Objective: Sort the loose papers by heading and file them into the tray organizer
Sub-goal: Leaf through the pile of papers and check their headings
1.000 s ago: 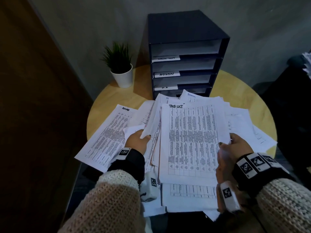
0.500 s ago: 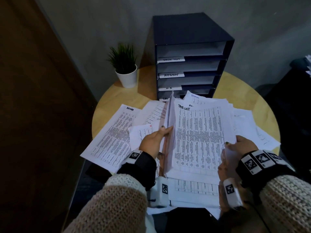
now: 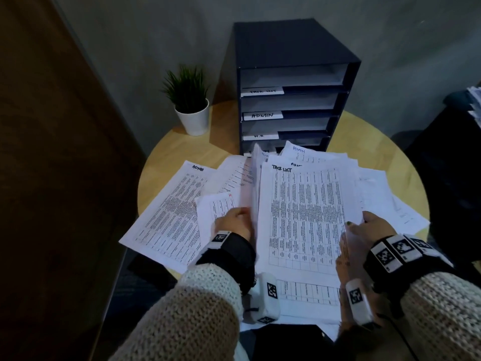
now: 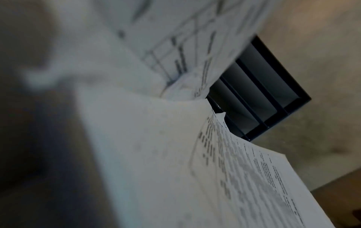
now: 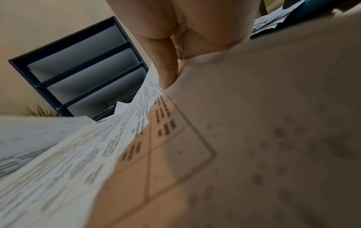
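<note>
Papers (image 3: 307, 217) lie heaped across the near half of the round wooden counter (image 3: 166, 157), fanned and overlapping, with the tray organizer (image 3: 294, 82) standing just behind them. They are thin, limp sheets, light and slippery against one another, so I judge a stack will slide apart unless it is taken by a long edge with a thumb above and fingers beneath; a single corner would let it droop and crease. Each sheet is white, printed with a dense table, and carries a handwritten heading at the top: the uppermost reads like "TASK LIST", while others read "ADMIN". The organizer's slots bear matching labels, though the lower ones are partly hidden. The right hand (image 3: 369, 227) pinches the right edge of the top sheets, thumb on the printed face. The left hand (image 3: 234, 220) sits at the left edge of the same stack, where several sheets stand lifted on edge; whether its fingers curl round them I cannot tell. A small potted plant (image 3: 191, 100) stands left of the organizer.
</note>
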{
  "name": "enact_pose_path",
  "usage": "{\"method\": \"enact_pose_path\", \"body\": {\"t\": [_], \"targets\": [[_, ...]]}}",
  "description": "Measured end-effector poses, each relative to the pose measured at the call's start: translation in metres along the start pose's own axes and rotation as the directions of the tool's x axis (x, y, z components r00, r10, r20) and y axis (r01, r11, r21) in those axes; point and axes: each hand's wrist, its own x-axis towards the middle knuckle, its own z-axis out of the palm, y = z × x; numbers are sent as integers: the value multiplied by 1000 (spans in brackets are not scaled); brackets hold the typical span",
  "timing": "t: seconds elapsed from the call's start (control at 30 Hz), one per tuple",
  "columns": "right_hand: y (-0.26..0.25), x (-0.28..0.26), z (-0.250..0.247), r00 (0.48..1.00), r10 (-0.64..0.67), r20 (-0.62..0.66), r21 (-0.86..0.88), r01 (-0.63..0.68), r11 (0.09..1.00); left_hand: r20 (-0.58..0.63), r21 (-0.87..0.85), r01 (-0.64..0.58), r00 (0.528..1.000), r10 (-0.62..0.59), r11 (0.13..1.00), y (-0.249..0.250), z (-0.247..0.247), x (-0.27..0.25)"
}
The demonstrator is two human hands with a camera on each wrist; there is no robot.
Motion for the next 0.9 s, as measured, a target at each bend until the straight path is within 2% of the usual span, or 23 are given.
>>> {"method": "enact_pose_path", "body": {"t": [0.07,0.2,0.3,0.37,0.4,0.47,0.53,0.63,0.7,0.77,0.83,0.9], "targets": [[0,0,1,1000,0,1,4,0,1000,-20,-1,25,999,-25,1000,1,4,-1],[0,-1,0,1000,2,-2,8,-2,1000,47,-300,139,990,-131,944,5,9,6],[-1,-3,0,1000,-7,-2,31,7,1000,105,-271,130,989,-105,954,9,5,5],[0,-4,0,1000,-15,-18,62,16,998,98,-331,148,988,-122,932,11,1,3],[0,-5,0,1000,-20,-25,75,22,997,105,-289,132,989,-106,948,10,2,5],[1,-6,-1,999,-30,-33,94,33,995,101,-91,11,995,-2,996,12,2,5],[1,-6,-2,999,-34,-41,97,38,995,85,-75,-62,994,69,995,15,2,2],[2,-4,-3,999,-24,-48,105,29,994,-1,-3,-212,977,212,977,24,-6,-7],[3,-2,-4,999,-20,-46,96,24,995,-92,20,-266,959,267,964,30,-14,-10],[4,-2,-4,999,-23,-30,81,26,996,-205,34,-307,929,307,951,34,-24,-10],[3,-3,-4,1000,-25,-17,71,27,997,-270,66,-343,898,348,937,37,-32,-9],[4,-3,-4,999,-33,-25,73,35,997,-329,117,-438,830,450,892,43,-41,-14]]}}
